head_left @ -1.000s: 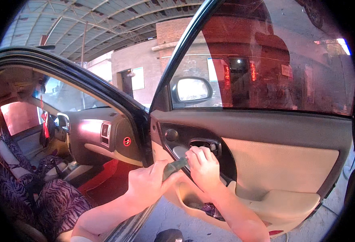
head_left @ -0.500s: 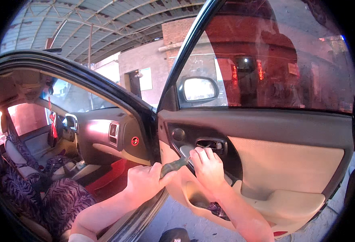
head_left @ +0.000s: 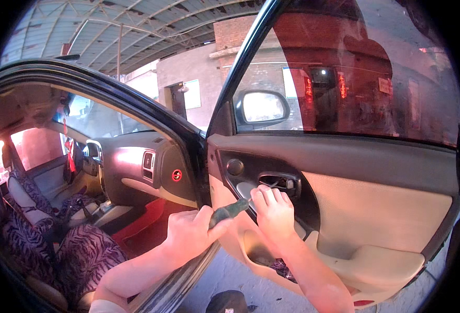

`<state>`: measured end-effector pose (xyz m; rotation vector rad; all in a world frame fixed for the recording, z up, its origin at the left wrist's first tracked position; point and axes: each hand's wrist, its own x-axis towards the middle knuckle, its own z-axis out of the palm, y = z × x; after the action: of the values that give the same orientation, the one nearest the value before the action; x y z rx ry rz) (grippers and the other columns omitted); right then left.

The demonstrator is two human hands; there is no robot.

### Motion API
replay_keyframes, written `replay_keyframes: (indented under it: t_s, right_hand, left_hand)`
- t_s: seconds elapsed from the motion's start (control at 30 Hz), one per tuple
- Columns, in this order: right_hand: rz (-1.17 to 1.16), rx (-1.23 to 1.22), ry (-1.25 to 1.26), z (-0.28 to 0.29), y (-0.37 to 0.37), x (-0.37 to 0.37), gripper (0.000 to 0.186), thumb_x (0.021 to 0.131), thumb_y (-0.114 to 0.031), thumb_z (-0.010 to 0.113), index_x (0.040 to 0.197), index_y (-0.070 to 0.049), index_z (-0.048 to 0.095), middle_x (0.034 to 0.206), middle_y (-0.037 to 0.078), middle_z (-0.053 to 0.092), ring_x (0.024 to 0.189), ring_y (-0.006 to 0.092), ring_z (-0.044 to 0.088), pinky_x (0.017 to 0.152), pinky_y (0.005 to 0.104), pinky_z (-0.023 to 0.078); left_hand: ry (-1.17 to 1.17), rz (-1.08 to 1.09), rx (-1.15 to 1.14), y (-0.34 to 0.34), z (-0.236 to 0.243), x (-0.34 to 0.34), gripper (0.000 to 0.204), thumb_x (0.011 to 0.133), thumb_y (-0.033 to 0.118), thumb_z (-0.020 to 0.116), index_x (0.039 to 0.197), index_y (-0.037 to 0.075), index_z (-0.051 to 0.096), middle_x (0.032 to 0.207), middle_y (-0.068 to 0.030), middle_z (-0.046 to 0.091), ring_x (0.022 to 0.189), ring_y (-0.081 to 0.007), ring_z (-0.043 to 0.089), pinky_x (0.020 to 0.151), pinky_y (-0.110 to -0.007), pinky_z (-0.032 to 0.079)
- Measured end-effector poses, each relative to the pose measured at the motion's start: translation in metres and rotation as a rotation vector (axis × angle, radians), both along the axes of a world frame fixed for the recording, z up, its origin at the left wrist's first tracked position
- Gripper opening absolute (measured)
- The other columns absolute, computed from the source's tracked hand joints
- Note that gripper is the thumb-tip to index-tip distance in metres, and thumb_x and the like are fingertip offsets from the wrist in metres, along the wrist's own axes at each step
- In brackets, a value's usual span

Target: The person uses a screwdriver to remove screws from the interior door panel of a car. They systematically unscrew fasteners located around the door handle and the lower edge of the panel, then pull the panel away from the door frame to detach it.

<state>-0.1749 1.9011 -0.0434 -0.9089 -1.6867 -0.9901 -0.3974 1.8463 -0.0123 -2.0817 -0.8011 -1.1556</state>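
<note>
My left hand (head_left: 191,232) is closed around the dark green handle of what looks like a screwdriver (head_left: 231,211). That handle points right and slightly up, toward the car door panel. Its far end meets the fingers of my right hand (head_left: 273,213), which hide the shaft and tip. The right-hand fingers are curled together just below the inner door handle (head_left: 282,183), against the dark trim; what they grip is hidden. Left of them a grey oval piece (head_left: 245,190) shows on the trim.
The open car door (head_left: 381,203) fills the right side, with a side mirror (head_left: 262,108) beyond its glass. A door pocket (head_left: 256,250) holds patterned cloth. To the left are a zebra-patterned seat (head_left: 91,255) and the dashboard (head_left: 128,161). A dark object (head_left: 226,302) lies below.
The view has shifted slightly, so the door and mirror sit a little differently. Both hands keep nearly the same hold, and the green handle stays between them.
</note>
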Motion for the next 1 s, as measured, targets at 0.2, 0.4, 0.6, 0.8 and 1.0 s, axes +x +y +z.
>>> replay_keyframes:
  t_s: [0.2, 0.4, 0.6, 0.8, 1.0]
  right_hand:
    - [0.007, -0.033, 0.032, -0.005, 0.004, 0.004, 0.026, 0.079, -0.016, 0.064, 0.103, -0.008, 0.057, 0.107, 0.010, 0.062, 0.087, 0.0257, 0.061, 0.078, 0.0389, 0.050]
    - [0.022, -0.086, 0.046, -0.004, 0.006, -0.002, 0.024, 0.079, -0.015, 0.063, 0.101, -0.008, 0.056, 0.105, 0.010, 0.062, 0.087, 0.0271, 0.061, 0.077, 0.0399, 0.050]
    - [0.008, -0.081, 0.056, -0.007, 0.007, 0.003, 0.022, 0.080, -0.015, 0.062, 0.099, -0.008, 0.054, 0.105, 0.011, 0.061, 0.088, 0.0287, 0.061, 0.077, 0.0399, 0.051]
    - [0.014, -0.072, 0.052, -0.002, 0.005, -0.002, 0.024, 0.080, -0.015, 0.062, 0.101, -0.007, 0.055, 0.106, 0.011, 0.061, 0.088, 0.0293, 0.061, 0.078, 0.0406, 0.052]
    - [0.038, -0.105, 0.053, -0.006, 0.005, -0.002, 0.025, 0.080, -0.014, 0.063, 0.103, -0.006, 0.055, 0.109, 0.011, 0.060, 0.092, 0.0296, 0.061, 0.081, 0.0407, 0.052]
  left_hand:
    - [0.273, -0.039, 0.115, -0.009, 0.005, -0.005, 0.059, 0.076, 0.037, 0.083, 0.118, 0.003, 0.059, 0.082, -0.0069, 0.067, 0.069, -0.0229, 0.069, 0.060, -0.033, 0.056]
    - [0.045, 0.074, -0.112, -0.002, -0.002, -0.010, 0.045, 0.080, 0.041, 0.079, 0.102, 0.005, 0.060, 0.061, -0.0055, 0.061, 0.050, -0.0230, 0.062, 0.046, -0.033, 0.049]
    - [0.208, -0.049, 0.061, -0.017, 0.009, 0.000, 0.046, 0.082, 0.038, 0.077, 0.110, 0.004, 0.063, 0.087, -0.0101, 0.066, 0.069, -0.0222, 0.068, 0.056, -0.032, 0.053]
    - [0.016, -0.016, -0.075, -0.005, -0.008, -0.007, 0.033, 0.083, 0.036, 0.076, 0.090, 0.007, 0.064, 0.064, -0.0078, 0.062, 0.053, -0.0244, 0.063, 0.049, -0.035, 0.049]
    - [0.117, -0.025, 0.005, -0.009, -0.005, -0.009, 0.035, 0.083, 0.033, 0.075, 0.104, 0.008, 0.062, 0.063, -0.0070, 0.062, 0.054, -0.0244, 0.063, 0.051, -0.034, 0.050]
